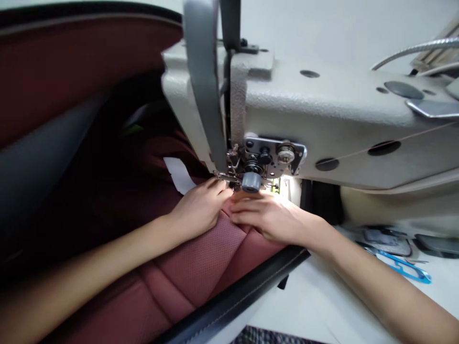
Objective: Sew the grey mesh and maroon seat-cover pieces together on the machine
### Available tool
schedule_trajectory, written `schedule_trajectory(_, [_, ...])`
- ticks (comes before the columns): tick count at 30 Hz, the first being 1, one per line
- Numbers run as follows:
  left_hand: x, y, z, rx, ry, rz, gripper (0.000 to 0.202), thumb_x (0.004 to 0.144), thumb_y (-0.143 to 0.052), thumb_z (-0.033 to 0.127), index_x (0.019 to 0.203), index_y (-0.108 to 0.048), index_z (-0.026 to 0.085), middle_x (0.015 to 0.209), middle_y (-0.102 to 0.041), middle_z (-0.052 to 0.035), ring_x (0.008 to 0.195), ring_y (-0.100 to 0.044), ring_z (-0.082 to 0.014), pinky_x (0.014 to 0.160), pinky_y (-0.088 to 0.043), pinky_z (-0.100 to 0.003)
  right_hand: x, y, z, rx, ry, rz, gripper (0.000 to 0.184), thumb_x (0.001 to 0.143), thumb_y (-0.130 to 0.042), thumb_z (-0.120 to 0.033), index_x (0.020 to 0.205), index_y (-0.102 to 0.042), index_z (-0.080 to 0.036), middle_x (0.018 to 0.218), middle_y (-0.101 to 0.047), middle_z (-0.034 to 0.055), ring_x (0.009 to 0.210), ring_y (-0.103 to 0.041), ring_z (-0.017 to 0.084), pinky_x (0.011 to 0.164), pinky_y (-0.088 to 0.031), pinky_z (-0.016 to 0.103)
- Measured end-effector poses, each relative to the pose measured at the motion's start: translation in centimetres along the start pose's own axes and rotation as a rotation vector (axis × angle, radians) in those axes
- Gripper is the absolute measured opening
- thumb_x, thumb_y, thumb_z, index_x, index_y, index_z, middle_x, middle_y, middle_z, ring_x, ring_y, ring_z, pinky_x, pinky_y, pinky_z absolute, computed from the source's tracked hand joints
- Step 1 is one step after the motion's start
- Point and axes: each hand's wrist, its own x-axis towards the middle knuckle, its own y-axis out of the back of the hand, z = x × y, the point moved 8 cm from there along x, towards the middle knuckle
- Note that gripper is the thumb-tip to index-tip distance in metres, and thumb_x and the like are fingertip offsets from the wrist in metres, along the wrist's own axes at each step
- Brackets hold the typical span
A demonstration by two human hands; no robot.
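A dark red leather seat cover (201, 258), with perforated panels and stitched seams, lies under the head of a sewing machine (279, 107). My left hand (201, 205) is closed on the cover just left of the presser foot area, fingertips pinching the material. To its right, my right hand (270, 215) rests on the cover with fingers stretched out flat, its upper fingers partly behind the grey tension knob (251, 182). The needle point itself is hidden. A white strip (179, 175) sticks up beside my left hand.
Black stitched edging (236, 298) runs along the cover's near side. More of the red material (86, 62) rises at the left. On the white table (311, 296) at the right lie blue-handled scissors (407, 267) and dark small items. A thread crosses the machine arm.
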Motion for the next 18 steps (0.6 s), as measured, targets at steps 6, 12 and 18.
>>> schedule_trajectory(6, [-1.0, -1.0, -0.7, 0.053, -0.179, 0.220, 0.032, 0.089, -0.044, 0.009, 0.111, -0.068, 0.007, 0.102, -0.068, -0.0159, 0.096, -0.062, -0.0271, 0.086, -0.055, -0.040, 0.3, -2.9, -5.9, 0.015, 0.370, -0.195, 0.044, 0.094, -0.058, -0.050, 0.131, -0.062, -0.025, 0.145, -0.053, 0.0083, 0.139, -0.043, 0.023, 0.117, -0.034, 0.040])
schedule_trajectory(12, [-0.5, -0.1, -1.1, 0.049, -0.292, 0.219, 0.031, 0.086, -0.044, 0.007, 0.103, -0.070, 0.011, 0.087, -0.065, -0.0108, 0.083, -0.060, -0.0234, 0.077, -0.054, -0.034, 0.7, -6.3, -7.3, -0.032, 0.005, -0.129, 0.048, 0.098, -0.045, -0.054, 0.141, -0.052, -0.034, 0.159, -0.034, 0.0057, 0.149, -0.020, 0.035, 0.117, -0.020, 0.066])
schedule_trajectory(18, [0.2, -0.4, 0.2, 0.095, -0.100, -0.045, 0.028, 0.075, -0.049, -0.002, 0.093, -0.067, 0.008, 0.095, -0.065, -0.0150, 0.095, -0.063, -0.0281, 0.086, -0.055, -0.038, 1.4, -6.6, -7.9, -0.042, -0.098, -0.037, 0.039, 0.104, -0.037, -0.043, 0.135, -0.058, -0.037, 0.152, -0.044, 0.0008, 0.143, -0.034, 0.031, 0.118, -0.021, 0.064])
